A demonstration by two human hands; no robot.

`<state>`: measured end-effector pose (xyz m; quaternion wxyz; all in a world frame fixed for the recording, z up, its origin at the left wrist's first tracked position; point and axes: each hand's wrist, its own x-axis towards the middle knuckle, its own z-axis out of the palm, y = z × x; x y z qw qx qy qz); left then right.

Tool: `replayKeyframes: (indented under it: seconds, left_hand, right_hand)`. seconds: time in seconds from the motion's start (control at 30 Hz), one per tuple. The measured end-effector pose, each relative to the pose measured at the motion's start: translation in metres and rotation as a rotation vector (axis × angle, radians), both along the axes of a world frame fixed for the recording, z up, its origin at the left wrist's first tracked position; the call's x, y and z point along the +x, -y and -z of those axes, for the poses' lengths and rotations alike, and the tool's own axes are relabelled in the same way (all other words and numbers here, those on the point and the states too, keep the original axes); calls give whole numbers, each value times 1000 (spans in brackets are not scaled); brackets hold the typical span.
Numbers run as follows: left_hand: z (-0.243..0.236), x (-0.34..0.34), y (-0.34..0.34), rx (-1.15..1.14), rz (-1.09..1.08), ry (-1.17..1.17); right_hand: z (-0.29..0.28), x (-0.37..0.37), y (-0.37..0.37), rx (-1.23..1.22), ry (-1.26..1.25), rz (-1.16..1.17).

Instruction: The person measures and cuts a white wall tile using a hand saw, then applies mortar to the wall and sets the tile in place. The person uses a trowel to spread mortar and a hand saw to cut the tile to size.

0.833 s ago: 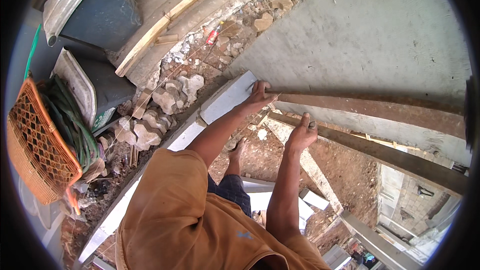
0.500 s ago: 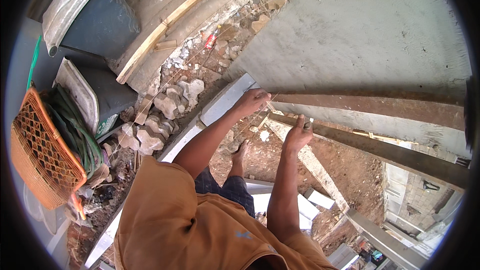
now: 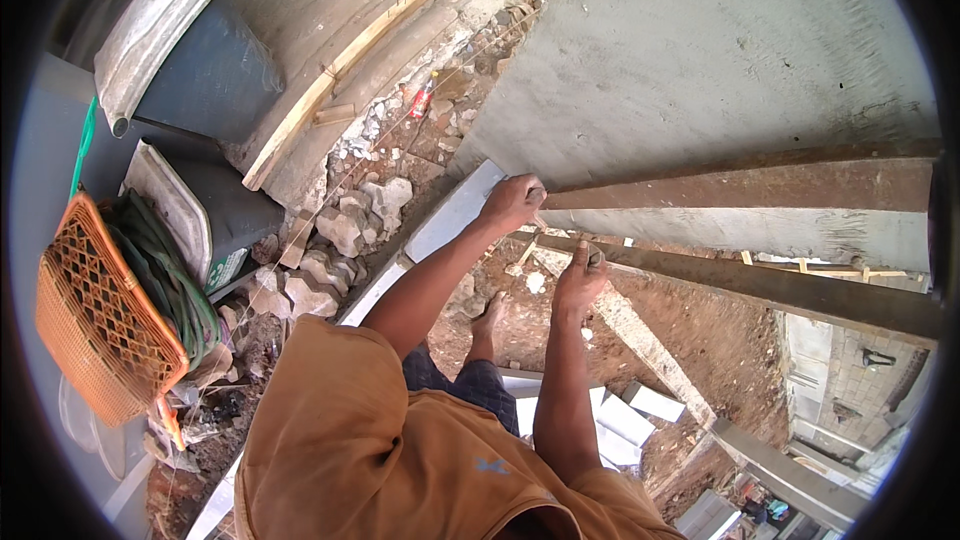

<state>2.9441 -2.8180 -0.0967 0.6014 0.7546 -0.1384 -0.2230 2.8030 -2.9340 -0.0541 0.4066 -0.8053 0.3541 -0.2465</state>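
My left hand [image 3: 512, 204] is closed at the end of the white block [image 3: 450, 205], beside the upper brown beam [image 3: 730, 183]; what its fingers hold is unclear. Below and right of it, my right hand [image 3: 578, 285] is closed, thumb up, against the lower dark beam [image 3: 760, 283]; I cannot make out what is inside its grip. The upper beam lies along a grey rendered wall surface [image 3: 720, 60]. A pale speckled board [image 3: 640, 340] runs diagonally beneath my hands over bare soil, near my bare foot [image 3: 490, 320].
On the left are an orange woven basket [image 3: 95, 310], a green hose [image 3: 160, 270], two dark bins [image 3: 205, 60] and broken pavers [image 3: 350, 220]. A long wooden plank [image 3: 350, 65] borders rubble with a red bottle [image 3: 421, 98]. White blocks [image 3: 620, 435] lie below me.
My right hand has moved left, closer to my left hand. My left hand has shifted slightly down. The whole view has shifted a little, and the beams appear tilted higher at the right.
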Motion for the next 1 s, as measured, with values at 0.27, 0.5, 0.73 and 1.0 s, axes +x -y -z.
replayKeyframes:
  seconds: [0.27, 0.5, 0.73, 1.0]
  left_hand:
    - [-15, -44, -22, 154, -1, -47]
    - [-19, -42, -16, 300, -32, 59]
    - [-49, -78, -35, 193, 63, 143]
    - [-71, -91, -71, -110, 79, 467]
  right_hand:
    - [-6, -9, 1, -35, -101, 39]
    - [-5, -22, -12, -46, -199, -58]
    - [-38, -4, -39, -192, -406, -395]
    - [-32, 42, -12, -59, -485, -677]
